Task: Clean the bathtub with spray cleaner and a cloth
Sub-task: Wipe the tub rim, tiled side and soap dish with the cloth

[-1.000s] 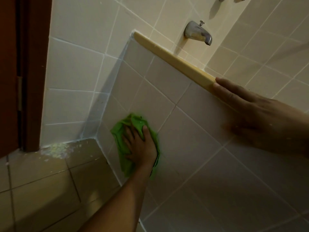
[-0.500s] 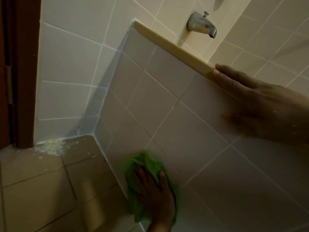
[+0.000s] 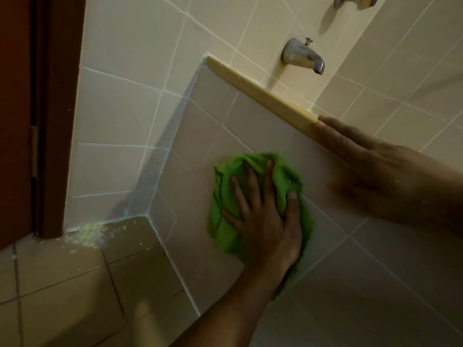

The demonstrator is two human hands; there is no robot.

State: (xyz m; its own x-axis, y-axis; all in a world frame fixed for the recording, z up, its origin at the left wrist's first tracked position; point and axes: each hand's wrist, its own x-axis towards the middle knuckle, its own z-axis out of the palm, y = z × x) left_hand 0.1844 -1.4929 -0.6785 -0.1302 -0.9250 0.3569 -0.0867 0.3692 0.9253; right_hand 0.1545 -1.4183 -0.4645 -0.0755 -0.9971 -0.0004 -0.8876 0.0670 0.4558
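Left hand (image 3: 265,221) flat, fingers spread, presses green cloth (image 3: 283,176) against tiled tub side wall (image 3: 375,284). Right hand (image 3: 370,166), fingers straight and loose, rests on the tub's yellow rim (image 3: 263,93). Metal spout (image 3: 303,56) on the wall beyond.

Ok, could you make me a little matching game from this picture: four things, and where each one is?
Things: 1 cloth; 2 tap; 3 right hand; 4 door frame.
Places: a on the wall above the yellow ledge; b resting on the yellow ledge; c at the far left; d under the left hand.
Pairs: 1-d; 2-a; 3-b; 4-c.
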